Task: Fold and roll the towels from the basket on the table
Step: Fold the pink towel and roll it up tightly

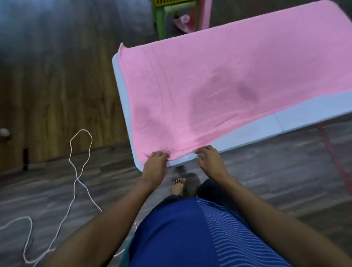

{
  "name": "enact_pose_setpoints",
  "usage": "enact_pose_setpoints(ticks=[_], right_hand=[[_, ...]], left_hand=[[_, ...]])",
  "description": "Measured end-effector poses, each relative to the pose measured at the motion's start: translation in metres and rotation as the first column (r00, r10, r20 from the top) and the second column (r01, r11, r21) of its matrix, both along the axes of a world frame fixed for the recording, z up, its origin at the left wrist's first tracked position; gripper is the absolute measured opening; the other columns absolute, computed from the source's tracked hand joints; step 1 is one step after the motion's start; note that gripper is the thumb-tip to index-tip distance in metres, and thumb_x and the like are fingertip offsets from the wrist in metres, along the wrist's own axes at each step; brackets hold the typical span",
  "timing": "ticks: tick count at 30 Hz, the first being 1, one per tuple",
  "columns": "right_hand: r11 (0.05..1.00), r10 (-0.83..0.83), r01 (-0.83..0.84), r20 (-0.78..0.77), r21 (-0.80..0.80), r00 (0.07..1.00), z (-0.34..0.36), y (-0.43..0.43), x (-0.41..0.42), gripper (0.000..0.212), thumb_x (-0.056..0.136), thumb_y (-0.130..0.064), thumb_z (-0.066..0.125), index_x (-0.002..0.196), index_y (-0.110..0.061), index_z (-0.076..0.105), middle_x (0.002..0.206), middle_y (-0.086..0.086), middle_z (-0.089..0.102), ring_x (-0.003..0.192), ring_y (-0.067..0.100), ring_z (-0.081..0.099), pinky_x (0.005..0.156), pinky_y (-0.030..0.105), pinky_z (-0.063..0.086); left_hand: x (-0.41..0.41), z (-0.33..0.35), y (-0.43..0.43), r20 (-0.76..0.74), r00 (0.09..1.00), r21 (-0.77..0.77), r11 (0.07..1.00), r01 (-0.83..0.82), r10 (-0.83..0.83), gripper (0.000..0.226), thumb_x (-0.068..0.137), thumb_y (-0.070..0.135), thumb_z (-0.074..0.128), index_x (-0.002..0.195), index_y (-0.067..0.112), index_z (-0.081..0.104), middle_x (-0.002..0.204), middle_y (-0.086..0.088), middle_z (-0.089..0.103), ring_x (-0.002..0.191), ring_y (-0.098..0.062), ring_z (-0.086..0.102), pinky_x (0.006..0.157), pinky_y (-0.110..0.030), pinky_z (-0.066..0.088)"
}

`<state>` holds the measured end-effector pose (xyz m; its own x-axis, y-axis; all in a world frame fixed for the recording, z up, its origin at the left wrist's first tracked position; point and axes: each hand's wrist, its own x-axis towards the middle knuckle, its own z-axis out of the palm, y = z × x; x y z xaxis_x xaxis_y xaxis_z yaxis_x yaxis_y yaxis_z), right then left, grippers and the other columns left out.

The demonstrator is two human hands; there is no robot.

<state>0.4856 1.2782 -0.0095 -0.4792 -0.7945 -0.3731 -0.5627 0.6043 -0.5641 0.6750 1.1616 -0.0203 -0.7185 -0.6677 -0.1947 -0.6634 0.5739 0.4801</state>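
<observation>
Fingers [161, 154] of left hand [154, 165] and right hand [211, 162] seemingly pinch the near hem of the pink towel [219, 85] on the bench [285, 122]; next, roll it away.

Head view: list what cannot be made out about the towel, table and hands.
Pink towel: far end cut off by the head view's right edge.
Table: top mostly under the towel.
Right hand: motion blur hides whether its fingers pinch the towel.
Yellow crate: cut off by the top edge.

One pink towel [219, 76], one table [304, 110], one white cord [77, 178], two hands: left hand [155, 163] and right hand [210, 161].
</observation>
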Motion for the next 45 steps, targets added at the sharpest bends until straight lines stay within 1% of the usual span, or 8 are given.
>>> enact_pose_setpoints(ticks=[6,12,15,19,25,31,35,45], right_hand=[[0.943,0.32,-0.333,-0.253,-0.008,0.913,0.001,-0.005,-0.037,0.039,0.081,-0.007,0.061,0.118,-0.015,0.063,0.127,0.011,0.055,0.115,0.034,0.049,0.089,0.045,0.043],[0.884,0.466,-0.463,-0.177,0.061,0.867,0.004,-0.027,-0.064,0.045,0.081,-0.007,0.056,0.125,-0.018,0.058,0.131,0.004,0.05,0.117,0.029,0.043,0.09,0.041,0.041],[0.886,0.464,-0.452,-0.167,0.107,0.87,0.003,-0.031,-0.062,0.046,0.08,-0.008,0.056,0.125,-0.018,0.056,0.132,0.004,0.049,0.117,0.029,0.042,0.088,0.04,0.042],[0.902,0.428,-0.405,-0.185,0.148,0.885,0.0,-0.031,-0.051,0.045,0.081,-0.011,0.057,0.125,-0.018,0.055,0.13,0.005,0.048,0.117,0.029,0.042,0.086,0.041,0.042],[0.927,0.364,-0.374,-0.259,0.015,0.894,0.006,-0.036,-0.022,0.034,0.089,-0.022,0.059,0.122,-0.015,0.057,0.124,0.008,0.053,0.112,0.026,0.047,0.091,0.041,0.043],[0.869,0.435,-0.462,-0.175,-0.176,0.883,0.015,-0.054,0.032,0.021,0.089,-0.018,0.063,0.109,-0.012,0.06,0.109,0.006,0.058,0.099,0.023,0.051,0.072,0.036,0.049],[0.885,0.374,-0.435,-0.304,-0.167,0.876,0.012,-0.06,0.031,0.017,0.082,-0.006,0.063,0.099,-0.009,0.061,0.098,0.009,0.061,0.087,0.027,0.053,0.068,0.038,0.046],[0.976,0.171,-0.207,-0.35,-0.068,0.921,-0.004,-0.011,-0.046,0.014,0.082,-0.008,0.056,0.094,-0.007,0.063,0.087,0.01,0.063,0.078,0.032,0.057,0.069,0.039,0.043]], left_hand=[[-0.015,0.0,-0.002,-0.02,0.977,0.105,0.972,-0.211,0.214,0.025,0.085,-0.01,0.047,0.104,-0.003,0.062,0.098,-0.022,0.064,0.092,-0.035,0.055,0.077,-0.035,0.038],[-0.019,-0.007,0.001,-0.046,0.967,0.122,0.963,-0.242,0.249,0.025,0.098,0.014,0.049,0.121,0.004,0.053,0.113,-0.018,0.057,0.1,-0.028,0.05,0.089,-0.04,0.043],[-0.01,-0.006,0.005,-0.057,0.994,0.056,0.994,-0.09,0.093,0.044,0.085,0.015,0.069,0.123,0.008,0.05,0.114,-0.014,0.053,0.099,-0.028,0.05,0.084,-0.042,0.046],[-0.005,-0.003,0.004,-0.079,0.994,-0.009,0.997,-0.075,0.074,0.039,0.081,-0.009,0.062,0.117,0.004,0.057,0.107,-0.017,0.059,0.091,-0.033,0.053,0.079,-0.045,0.048],[0.004,0.001,0.0,-0.176,0.978,0.008,0.994,-0.112,0.111,0.028,0.096,0.014,0.057,0.122,0.01,0.062,0.11,-0.009,0.066,0.096,-0.027,0.058,0.083,-0.037,0.046],[0.007,0.009,0.004,-0.19,0.977,-0.048,0.993,-0.106,0.095,0.02,0.093,0.015,0.06,0.11,0.008,0.067,0.1,-0.007,0.068,0.089,-0.025,0.059,0.077,-0.035,0.045],[0.009,0.013,0.002,-0.189,0.978,-0.067,0.992,-0.103,0.089,0.016,0.094,0.014,0.059,0.105,0.008,0.069,0.095,-0.006,0.068,0.084,-0.022,0.057,0.073,-0.031,0.042],[0.005,0.008,0.009,-0.113,0.994,-0.124,0.992,-0.027,0.013,0.012,0.094,0.018,0.059,0.094,0.009,0.067,0.085,-0.005,0.065,0.075,-0.026,0.055,0.066,-0.033,0.04]])
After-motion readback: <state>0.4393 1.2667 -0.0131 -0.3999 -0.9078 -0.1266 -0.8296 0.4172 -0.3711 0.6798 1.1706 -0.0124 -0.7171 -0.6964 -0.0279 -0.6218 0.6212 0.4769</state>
